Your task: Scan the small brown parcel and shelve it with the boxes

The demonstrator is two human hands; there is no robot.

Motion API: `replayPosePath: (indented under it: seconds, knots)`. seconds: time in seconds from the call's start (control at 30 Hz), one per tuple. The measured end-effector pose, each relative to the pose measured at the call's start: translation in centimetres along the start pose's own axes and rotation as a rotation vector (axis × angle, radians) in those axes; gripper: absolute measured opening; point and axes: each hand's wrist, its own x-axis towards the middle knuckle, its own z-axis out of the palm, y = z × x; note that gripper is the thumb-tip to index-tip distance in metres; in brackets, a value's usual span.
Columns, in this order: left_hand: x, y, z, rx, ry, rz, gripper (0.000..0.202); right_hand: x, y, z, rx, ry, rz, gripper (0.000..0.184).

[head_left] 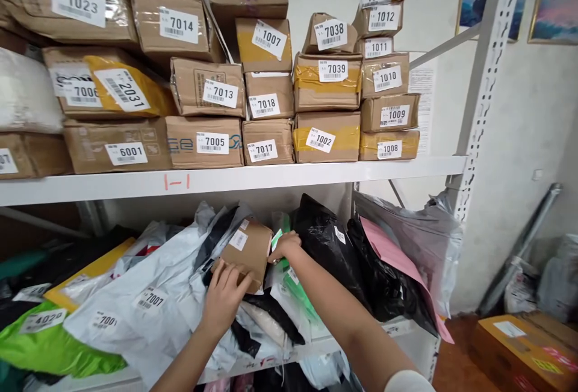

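Observation:
A small brown cardboard box (246, 253) with white labels leans among plastic mailing bags on the lower shelf. My left hand (228, 289) rests on its lower left part, fingers spread over the cardboard. Just past the box's right edge is my right hand (285, 247), its fingers curled by a green and white plastic parcel (295, 286). What those fingers hold is hidden. To the left lies a white mailing bag (176, 277) labelled 7007, and a black plastic bag (323, 241) stands to the right of my right hand.
Numbered cardboard boxes (205, 142) are stacked on the white upper shelf (271, 176) above my hands. A white metal post (478, 103) bounds the right side. A bright green bag (54, 344) lies at left. An orange-brown carton (519, 350) sits on the floor at right.

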Motion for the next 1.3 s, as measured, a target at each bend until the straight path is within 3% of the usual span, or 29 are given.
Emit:
replayPosePath:
  seconds: [0.1,0.17,0.27,0.33,0.4,0.47,0.53,0.6,0.67,0.77,0.87,0.9,0.93,0.97,1.03,1.1,1.2,1.3]
  knots:
    - [0.5,-1.6,-1.8,0.001,0.096,-0.119,0.040,-0.6,-1.5,0.9,-0.041,0.023,0.099,0.117]
    - [0.9,-2.3,-2.8,-0.029,0.088,-0.144,0.046,-1.1,-2.6,1.7,-0.040,0.058,0.115,0.111]
    - [1.0,-2.6,-3.7,-0.141,-0.018,-0.172,0.052,-1.7,-4.1,2.8,0.021,0.099,0.115,0.061]
    - [0.5,-2.2,-4.1,-0.211,-0.030,-0.324,0.050,-1.9,-4.8,3.2,0.092,0.106,0.130,0.035]
    - [-0.2,-1.9,-4.2,-0.262,0.024,-0.581,0.049,-1.9,-5.2,3.3,0.182,0.099,0.136,0.031]
    - [-0.6,-2.1,-4.1,-0.302,0.034,-0.843,0.075,-1.8,-5.0,2.8,0.287,0.088,0.126,0.030]
    - [-0.3,-2.8,-3.9,-0.392,-0.075,-1.015,0.100,-1.7,-4.2,1.8,0.400,0.086,0.117,0.028]
    - [0.5,-3.9,-3.8,-0.512,-0.226,-1.093,0.100,-2.0,-2.9,0.6,0.522,0.106,0.106,0.028]
    - [1.4,-4.7,-4.2,-0.584,-0.286,-1.129,0.093,-2.9,-1.0,-0.4,0.655,0.150,0.078,0.026]
    - [2.1,-4.8,-5.4,-0.741,-0.080,-1.124,0.083,-6.4,2.4,-0.7,0.878,0.261,0.001,0.025]
    - [1.7,-3.8,-6.7,-1.058,0.144,-0.991,0.069,-12.7,6.5,1.3,1.108,0.334,-0.078,0.036]
    - [1.3,-3.4,-6.9,-1.126,0.165,-0.952,0.066,-15.2,7.9,2.3,1.216,0.339,-0.108,0.040]
    - [0.9,-3.1,-6.9,-1.167,0.164,-0.931,0.064,-17.7,9.2,3.4,1.512,0.303,-0.135,0.046]
    - [0.5,-2.8,-6.8,-1.194,0.153,-0.921,0.064,-20.2,10.5,4.4,1.758,0.238,-0.113,0.054]
    - [-0.2,-2.4,-6.3,-1.228,0.128,-0.920,0.064,-24.4,12.8,6.0,2.047,0.167,0.029,0.073]
    - [-0.7,-2.2,-5.7,-1.248,0.107,-0.923,0.065,-27.6,14.3,7.0,2.134,0.120,0.159,0.087]
    - [-0.8,-2.1,-5.0,-1.268,0.111,-0.944,0.068,-30.2,15.5,8.0,2.147,0.117,0.244,0.101]
    - [0.1,-1.2,-4.2,-1.247,0.225,-0.999,0.070,-31.2,15.8,8.8,2.173,0.140,0.288,0.105]
